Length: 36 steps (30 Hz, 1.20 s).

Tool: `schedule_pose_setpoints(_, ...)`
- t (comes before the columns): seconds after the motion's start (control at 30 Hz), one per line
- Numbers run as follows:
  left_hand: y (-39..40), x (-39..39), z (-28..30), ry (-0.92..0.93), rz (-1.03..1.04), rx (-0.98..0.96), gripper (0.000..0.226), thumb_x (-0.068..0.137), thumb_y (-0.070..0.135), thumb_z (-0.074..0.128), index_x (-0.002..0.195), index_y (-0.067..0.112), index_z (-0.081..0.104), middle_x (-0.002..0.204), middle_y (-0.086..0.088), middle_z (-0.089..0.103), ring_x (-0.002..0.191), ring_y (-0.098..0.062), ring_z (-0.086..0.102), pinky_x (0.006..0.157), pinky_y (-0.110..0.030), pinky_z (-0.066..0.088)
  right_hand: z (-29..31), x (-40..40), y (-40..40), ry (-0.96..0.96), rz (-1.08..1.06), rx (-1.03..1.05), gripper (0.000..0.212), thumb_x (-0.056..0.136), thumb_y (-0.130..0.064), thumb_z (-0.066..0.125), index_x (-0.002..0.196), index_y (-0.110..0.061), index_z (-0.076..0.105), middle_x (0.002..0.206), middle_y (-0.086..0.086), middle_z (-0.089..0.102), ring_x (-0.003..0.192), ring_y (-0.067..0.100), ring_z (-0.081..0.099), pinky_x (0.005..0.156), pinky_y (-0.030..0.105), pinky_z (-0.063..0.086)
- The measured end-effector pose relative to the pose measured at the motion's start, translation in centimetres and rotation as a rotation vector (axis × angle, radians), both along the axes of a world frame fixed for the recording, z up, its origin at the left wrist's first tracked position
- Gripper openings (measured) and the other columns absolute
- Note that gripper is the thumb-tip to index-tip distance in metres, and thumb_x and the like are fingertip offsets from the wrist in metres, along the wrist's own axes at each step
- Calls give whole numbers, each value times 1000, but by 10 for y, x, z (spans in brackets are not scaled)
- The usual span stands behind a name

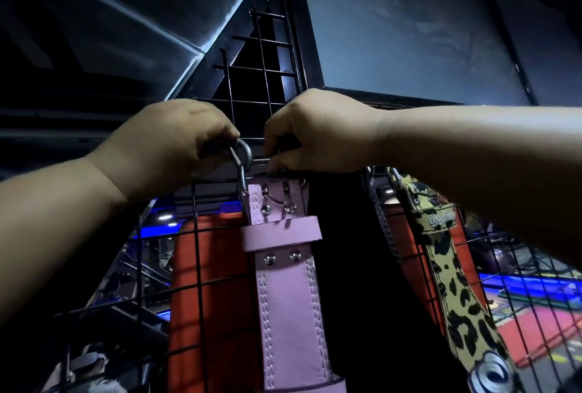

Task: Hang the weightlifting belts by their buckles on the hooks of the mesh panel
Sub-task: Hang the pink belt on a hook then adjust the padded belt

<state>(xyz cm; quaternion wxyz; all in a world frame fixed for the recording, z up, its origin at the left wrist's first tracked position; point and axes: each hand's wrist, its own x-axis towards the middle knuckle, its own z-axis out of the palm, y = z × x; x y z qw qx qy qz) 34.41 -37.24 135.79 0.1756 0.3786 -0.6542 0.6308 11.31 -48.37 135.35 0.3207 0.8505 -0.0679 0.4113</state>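
Left hand (176, 144) pinches curved grey metal hook (244, 153) on black wire mesh panel (264, 55). Right hand (315, 134) grips hidden buckle of lilac leather belt (283, 292) hanging just below. Risk: buckle misses hook tip, belt drops. Leopard-print belt (453, 292) already hangs rightward.

No lettering could be read with certainty. The leopard-print belt (447, 270) carried a small script logo on its loop, too blurred to make out.
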Motion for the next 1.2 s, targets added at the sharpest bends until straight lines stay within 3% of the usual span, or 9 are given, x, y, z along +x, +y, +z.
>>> schedule_pose_setpoints(0.1, 0, 3, -4, -7, 32, 40, 42, 76, 18, 93, 113, 12, 75, 110, -6, 76, 97, -31, 73, 87, -43, 59, -6, 2, -2, -24, -18, -60, 17, 87, -44, 74, 97, -30, 75, 73, -15, 59, 71, 8, 54, 57, 18, 34)
schedule_pose_setpoints(0.23, 6, -3, -13, 100, -34, 126, 57, 79, 19, 91, 131, 21, 69, 123, 2, 72, 111, -20, 66, 97, -25, 45, -12, 5, 0, -55, 29, -60, 13, 86, -39, 75, 94, -28, 76, 72, -18, 56, 70, 4, 51, 62, 24, 36)
schedule_pose_setpoints(0.47, 15, -11, -32, 154, -38, 128, 42, 78, 14, 89, 116, 26, 77, 118, 5, 69, 102, -21, 68, 89, -41, 57, -23, 6, 8, -107, 218, 125, 21, 89, -46, 76, 97, -28, 80, 84, -14, 74, 79, 4, 67, 75, 28, 54)
schedule_pose_setpoints(0.57, 19, -16, -42, 277, -72, 68, 43, 79, 7, 76, 116, 28, 77, 117, 7, 68, 104, -13, 64, 94, -20, 47, -29, 4, 9, -114, 255, 189, 23, 92, -48, 72, 101, -28, 79, 88, -13, 74, 83, 2, 68, 77, 29, 55)
schedule_pose_setpoints(0.67, 23, -28, -56, 540, -128, 98, 42, 82, 12, 66, 116, 35, 75, 105, 14, 71, 91, -2, 64, 83, -4, 42, -37, 0, 9, -136, 298, 259, 18, 92, -42, 72, 102, -28, 78, 88, -13, 74, 82, 1, 68, 76, 29, 56)
schedule_pose_setpoints(0.8, 22, -38, -72, 831, -152, 164, 39, 86, 33, 73, 122, 47, 68, 95, 18, 74, 87, 6, 67, 77, -15, 46, -42, 1, 4, -188, 311, 352, 10, 89, -34, 73, 98, -30, 75, 90, -14, 74, 83, 2, 68, 78, 32, 57)
schedule_pose_setpoints(1.0, 24, -54, -98, 969, -134, 200, 61, 87, 42, 76, 142, 53, 49, 97, 24, 72, 82, 7, 68, 80, -25, 53, -45, -3, -2, -193, 335, 433, 14, 85, -23, 77, 99, -28, 78, 91, -16, 75, 84, -4, 68, 73, 13, 53)
schedule_pose_setpoints(1.1, 19, -56, -111, 1080, -131, 231, 64, 89, 45, 72, 147, 46, 46, 96, 19, 75, 85, -1, 70, 75, -27, 51, -49, -3, -1, -190, 374, 436, 17, 85, -24, 77, 101, -30, 77, 91, -17, 75, 84, -5, 68, 77, 19, 57)
schedule_pose_setpoints(1.2, 10, -54, -114, 1203, -232, 274, 62, 93, 36, 69, 150, 36, 45, 95, 12, 78, 89, -11, 73, 85, -38, 57, -51, 0, 0, -196, 393, 426, 16, 85, -27, 79, 100, -32, 75, 92, -18, 74, 86, -4, 69, 80, 28, 59)
